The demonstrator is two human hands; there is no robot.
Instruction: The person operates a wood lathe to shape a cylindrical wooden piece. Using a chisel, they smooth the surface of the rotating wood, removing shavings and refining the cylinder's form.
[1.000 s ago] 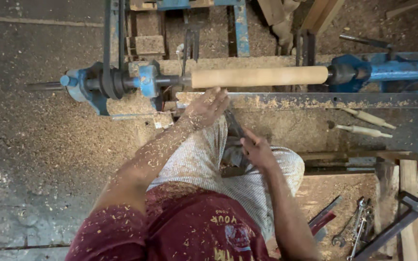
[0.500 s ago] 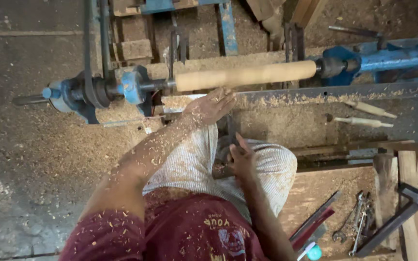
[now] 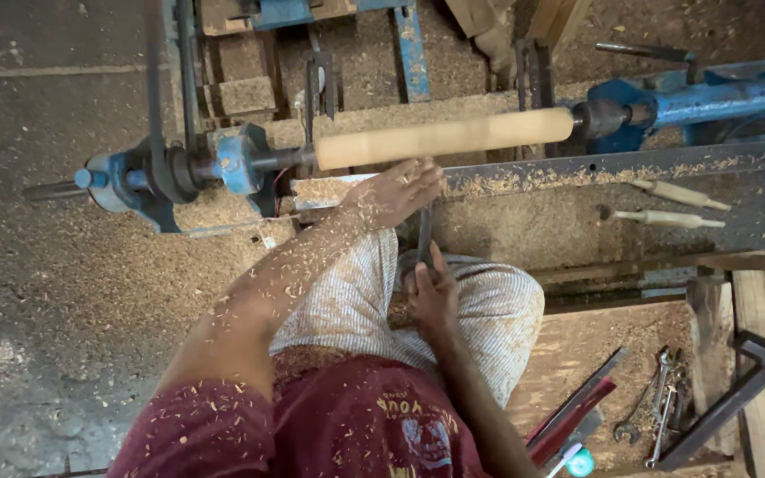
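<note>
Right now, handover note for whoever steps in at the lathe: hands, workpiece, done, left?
Left hand: resting on the tool rest, steadying the turning tool.
Right hand: gripping the tool's lower end near the knee.
Wooden cylinder: mounted between the lathe centres, already round and pale.
Two small turned pieces: lying on the bed, right.
Done: rough rounding, going by the shavings.
Left: probably shaping; no profile shows.
</note>
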